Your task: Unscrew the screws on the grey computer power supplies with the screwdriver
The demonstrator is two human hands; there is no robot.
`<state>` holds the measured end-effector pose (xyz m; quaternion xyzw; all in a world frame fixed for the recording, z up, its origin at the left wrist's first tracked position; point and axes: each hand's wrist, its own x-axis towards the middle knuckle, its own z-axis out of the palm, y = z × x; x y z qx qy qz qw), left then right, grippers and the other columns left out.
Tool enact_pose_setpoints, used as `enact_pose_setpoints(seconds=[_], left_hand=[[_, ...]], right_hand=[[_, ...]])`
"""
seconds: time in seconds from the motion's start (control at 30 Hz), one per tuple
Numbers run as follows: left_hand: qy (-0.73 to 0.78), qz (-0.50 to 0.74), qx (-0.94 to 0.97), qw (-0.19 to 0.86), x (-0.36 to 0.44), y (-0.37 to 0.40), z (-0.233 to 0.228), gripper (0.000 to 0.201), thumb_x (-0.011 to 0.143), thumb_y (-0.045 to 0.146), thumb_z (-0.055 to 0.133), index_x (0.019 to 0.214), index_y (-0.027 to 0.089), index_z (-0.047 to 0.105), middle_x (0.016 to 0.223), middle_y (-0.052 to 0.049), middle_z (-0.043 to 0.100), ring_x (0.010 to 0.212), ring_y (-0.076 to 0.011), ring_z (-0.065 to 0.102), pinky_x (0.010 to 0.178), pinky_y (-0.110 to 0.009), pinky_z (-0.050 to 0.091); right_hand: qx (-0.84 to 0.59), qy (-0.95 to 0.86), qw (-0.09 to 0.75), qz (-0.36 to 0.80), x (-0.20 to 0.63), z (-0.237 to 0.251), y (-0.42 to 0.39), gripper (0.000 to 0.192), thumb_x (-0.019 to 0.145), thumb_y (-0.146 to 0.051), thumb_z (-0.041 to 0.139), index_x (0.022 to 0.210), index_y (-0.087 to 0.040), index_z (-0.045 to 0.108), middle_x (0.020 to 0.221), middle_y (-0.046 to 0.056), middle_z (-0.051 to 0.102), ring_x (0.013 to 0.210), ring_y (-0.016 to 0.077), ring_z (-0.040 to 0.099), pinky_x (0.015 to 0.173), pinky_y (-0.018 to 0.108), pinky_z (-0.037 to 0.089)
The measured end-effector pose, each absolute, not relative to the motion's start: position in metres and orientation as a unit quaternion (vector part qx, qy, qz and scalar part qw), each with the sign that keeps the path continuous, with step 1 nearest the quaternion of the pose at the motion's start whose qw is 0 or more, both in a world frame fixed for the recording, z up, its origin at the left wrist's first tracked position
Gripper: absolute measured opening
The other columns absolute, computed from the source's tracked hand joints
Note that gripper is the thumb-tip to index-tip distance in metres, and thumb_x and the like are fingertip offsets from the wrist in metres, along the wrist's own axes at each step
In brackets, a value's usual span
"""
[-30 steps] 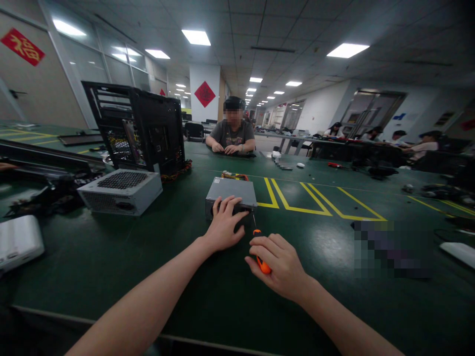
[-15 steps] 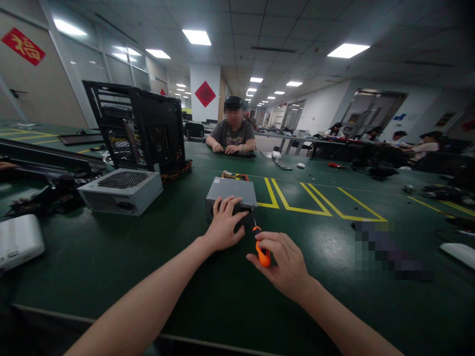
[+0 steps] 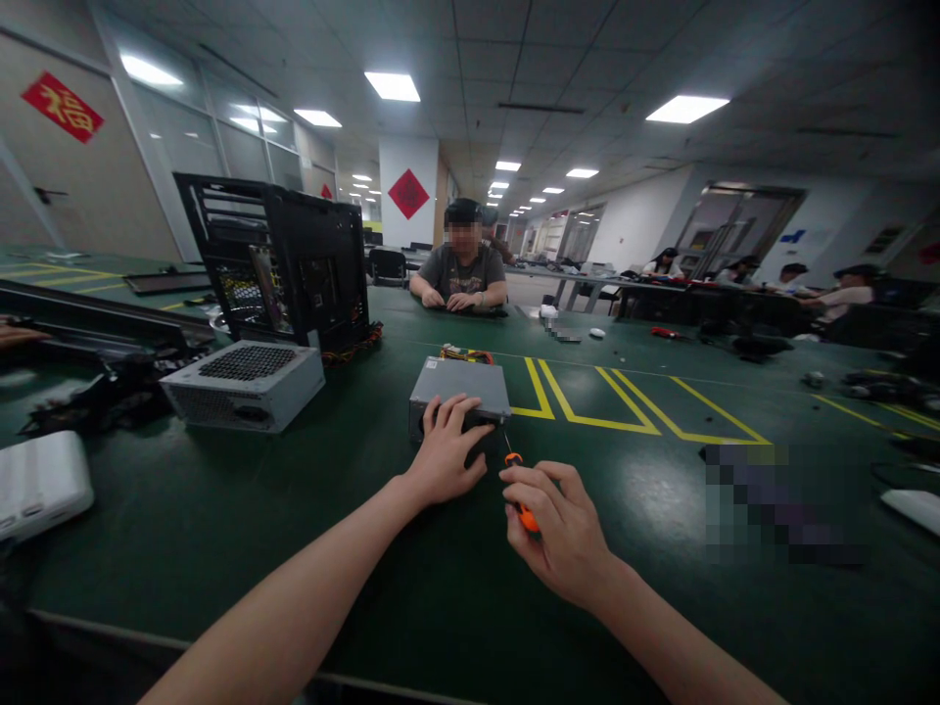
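A small grey power supply box (image 3: 461, 384) lies on the green table (image 3: 220, 509) in front of me, with coloured wires (image 3: 465, 353) at its far end. My left hand (image 3: 446, 452) rests flat on its near face, fingers spread over the edge. My right hand (image 3: 562, 530) grips an orange-handled screwdriver (image 3: 523, 509), its thin shaft pointing up-left at the box's near right corner.
A larger grey power supply (image 3: 246, 385) and an open black computer case (image 3: 283, 259) stand to the left. A white device (image 3: 40, 483) lies at the far left. A person (image 3: 461, 269) sits across the table. Yellow floor-style lines (image 3: 609, 401) mark the table's right side.
My right hand has turned on the screwdriver handle, fingers shifting around it, while the tip stays at the box. My left hand stays on the box. The view tilted slightly.
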<state>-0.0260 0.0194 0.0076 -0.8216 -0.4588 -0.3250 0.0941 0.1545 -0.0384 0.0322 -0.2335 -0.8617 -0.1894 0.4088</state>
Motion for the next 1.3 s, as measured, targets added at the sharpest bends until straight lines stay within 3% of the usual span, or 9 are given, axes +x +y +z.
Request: enact_pose_setpoints(seconds=[0.2, 0.37, 0.73, 1.13, 1.3], left_hand=[[-0.457, -0.324, -0.823, 0.089, -0.0266, 0.0191, 0.0084, 0.040, 0.073, 0.027, 0.056, 0.113, 0.025, 0.058, 0.134, -0.008, 0.036, 0.129, -0.0294, 0.023, 0.107, -0.053, 0.008], [-0.452, -0.329, -0.825, 0.082, -0.0261, 0.0193, 0.0085, 0.041, 0.073, 0.026, 0.056, 0.114, 0.024, 0.058, 0.135, -0.008, 0.035, 0.128, -0.0304, 0.023, 0.107, -0.053, 0.008], [-0.454, -0.333, -0.822, 0.086, -0.0249, 0.0188, 0.0080, 0.040, 0.072, 0.025, 0.056, 0.112, 0.025, 0.059, 0.134, -0.008, 0.036, 0.128, -0.0298, 0.023, 0.107, -0.052, 0.009], [-0.456, -0.334, -0.821, 0.080, -0.0258, 0.0178, 0.0097, 0.038, 0.073, 0.027, 0.056, 0.110, 0.025, 0.060, 0.134, -0.007, 0.037, 0.128, -0.0297, 0.023, 0.107, -0.053, 0.009], [-0.459, -0.332, -0.820, 0.082, -0.0258, 0.0177, 0.0096, 0.039, 0.073, 0.026, 0.055, 0.111, 0.025, 0.060, 0.135, -0.007, 0.036, 0.129, -0.0288, 0.023, 0.108, -0.052, 0.008]], right_hand=[[-0.245, -0.854, 0.413, -0.199, 0.1557, 0.0296, -0.0367, 0.013, 0.083, -0.020, 0.054, 0.095, -0.018, 0.051, 0.090, 0.008, 0.066, 0.075, 0.0158, 0.056, 0.065, 0.029, 0.047], [-0.249, -0.859, 0.418, -0.161, 0.1578, 0.0241, -0.0330, 0.017, 0.083, -0.020, 0.053, 0.099, -0.016, 0.047, 0.092, 0.011, 0.063, 0.082, 0.0177, 0.060, 0.065, 0.029, 0.049], [-0.240, -0.888, 0.372, -0.121, 0.1542, 0.0310, -0.0399, 0.008, 0.077, -0.013, 0.048, 0.081, -0.017, 0.053, 0.085, 0.007, 0.061, 0.076, 0.0178, 0.053, 0.066, 0.033, 0.044], [-0.242, -0.901, 0.334, -0.136, 0.1588, 0.0326, -0.0362, 0.015, 0.085, -0.031, 0.050, 0.087, -0.016, 0.051, 0.087, 0.008, 0.062, 0.071, 0.0154, 0.057, 0.060, 0.029, 0.048], [-0.226, -0.903, 0.328, -0.162, 0.1623, 0.0245, -0.0354, 0.005, 0.083, -0.020, 0.051, 0.086, -0.016, 0.053, 0.090, 0.009, 0.063, 0.070, 0.0153, 0.058, 0.060, 0.029, 0.048]])
